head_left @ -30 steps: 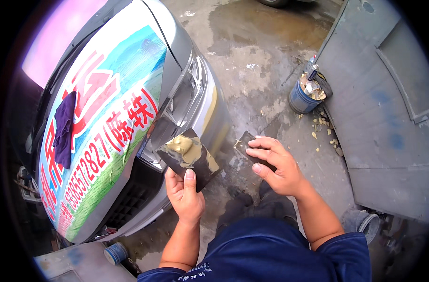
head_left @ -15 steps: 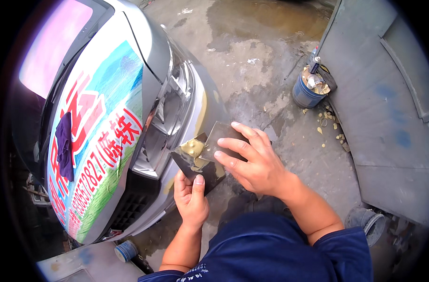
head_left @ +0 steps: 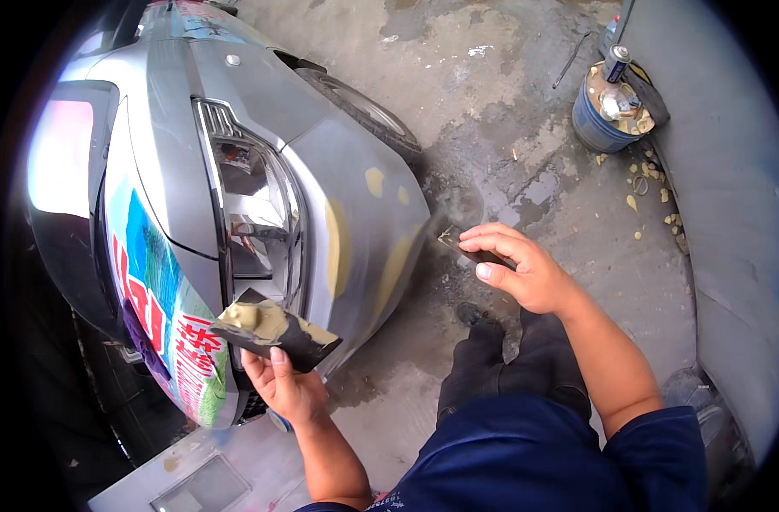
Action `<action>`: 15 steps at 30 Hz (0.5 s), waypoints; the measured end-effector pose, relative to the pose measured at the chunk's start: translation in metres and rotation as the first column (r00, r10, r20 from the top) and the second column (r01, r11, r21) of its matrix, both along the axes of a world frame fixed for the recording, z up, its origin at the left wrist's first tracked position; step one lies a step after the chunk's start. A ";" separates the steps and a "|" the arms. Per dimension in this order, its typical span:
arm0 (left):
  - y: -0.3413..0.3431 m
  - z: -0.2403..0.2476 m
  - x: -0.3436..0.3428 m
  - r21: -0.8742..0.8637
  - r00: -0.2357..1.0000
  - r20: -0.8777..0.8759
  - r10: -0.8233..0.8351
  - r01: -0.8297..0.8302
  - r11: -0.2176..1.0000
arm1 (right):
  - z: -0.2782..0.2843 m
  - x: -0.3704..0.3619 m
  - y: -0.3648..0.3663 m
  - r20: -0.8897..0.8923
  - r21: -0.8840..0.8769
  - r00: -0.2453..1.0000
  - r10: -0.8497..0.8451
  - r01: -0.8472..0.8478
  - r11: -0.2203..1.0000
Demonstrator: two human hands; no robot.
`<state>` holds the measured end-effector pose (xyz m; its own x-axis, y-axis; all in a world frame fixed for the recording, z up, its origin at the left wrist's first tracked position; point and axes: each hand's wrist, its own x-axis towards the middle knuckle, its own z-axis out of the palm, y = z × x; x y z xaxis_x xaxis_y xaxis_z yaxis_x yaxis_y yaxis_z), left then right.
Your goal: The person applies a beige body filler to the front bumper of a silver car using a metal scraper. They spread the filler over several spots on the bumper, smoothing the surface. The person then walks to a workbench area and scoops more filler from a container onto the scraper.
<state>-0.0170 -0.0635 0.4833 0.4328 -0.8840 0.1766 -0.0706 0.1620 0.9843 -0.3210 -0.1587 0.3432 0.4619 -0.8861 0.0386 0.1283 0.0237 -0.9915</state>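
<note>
While the plate (head_left: 302,346), seemingly light and stiff, is held by its near edge in the left grip (head_left: 287,388), soft-looking putty (head_left: 268,321) is borne beyond. A spreader (head_left: 490,257) is pinched in the right grip (head_left: 533,275).

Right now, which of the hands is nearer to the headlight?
Left. The left hand, holding a dark board, is just below the headlight in the picture; the right hand is farther off, to the headlight's right.

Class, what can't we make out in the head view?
Head view:
Dark spreader: partly hidden behind fingers of the right hand.
Plate in the left hand: underside faces away.
Silver vehicle: far end cut off by the picture's edge.
Pale floor scraps: too small to identify.
</note>
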 end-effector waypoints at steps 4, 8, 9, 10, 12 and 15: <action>-0.038 0.024 0.020 0.066 0.997 0.039 -0.066 0.063 0.996 | -0.045 -0.001 -0.021 0.234 0.370 0.969 0.073 -0.158 0.915; -0.107 0.067 0.047 0.101 0.953 0.158 -0.257 0.244 0.965 | -0.082 0.022 -0.035 0.279 0.406 0.955 0.100 -0.212 0.889; -0.132 0.070 0.045 0.126 0.933 0.187 -0.307 0.287 0.949 | -0.091 0.028 -0.038 0.277 0.400 0.955 0.102 -0.212 0.892; -0.161 0.071 0.042 0.151 0.909 0.211 -0.361 0.334 0.930 | -0.098 0.035 -0.040 0.284 0.414 0.954 0.100 -0.216 0.885; -0.216 0.071 0.050 0.218 0.866 0.228 -0.444 0.399 0.890 | -0.112 0.045 -0.045 0.300 0.442 0.950 0.088 -0.221 0.869; -0.285 0.055 0.039 0.299 0.821 0.297 -0.487 0.404 0.864 | -0.128 0.050 -0.055 0.266 0.470 0.958 0.111 -0.229 0.853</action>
